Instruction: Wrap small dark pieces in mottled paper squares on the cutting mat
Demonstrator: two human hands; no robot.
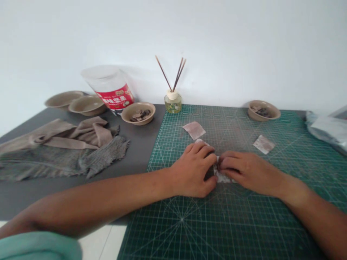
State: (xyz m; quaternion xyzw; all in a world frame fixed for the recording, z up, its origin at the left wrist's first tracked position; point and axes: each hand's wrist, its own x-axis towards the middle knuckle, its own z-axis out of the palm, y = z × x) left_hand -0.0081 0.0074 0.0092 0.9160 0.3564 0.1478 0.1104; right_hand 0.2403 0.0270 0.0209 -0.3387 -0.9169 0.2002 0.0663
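Two pale squares (194, 130) lie apart; patterned sheet (223, 178), judged unfinished, under left hand (193, 170) and right hand (246, 167) (fingers curled, either grip unclear).

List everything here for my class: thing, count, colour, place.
Bowls: four, tan, three left, one back right.
Chunks: several, dark brown, in two bowls.
Tub: one, whitish, red-labelled, back left.
Reed diffuser: one, yellow-green, back centre.
Cloths: count unclear, brown and grey, left.
Loose squares: two, pinkish, beyond hands.
Part-hidden patches: count unclear, whitish, at hands.
Bag: one, silvery, right.
Mat: one, green, on table.
Table: one, grey, beneath.
Wall: one, white, behind.
Floor: one, pale, lower left.
Fabric: one, mint, bottom left.
Left hand: one, bare, mid-mat.
Right hand: one, bare, beside left.
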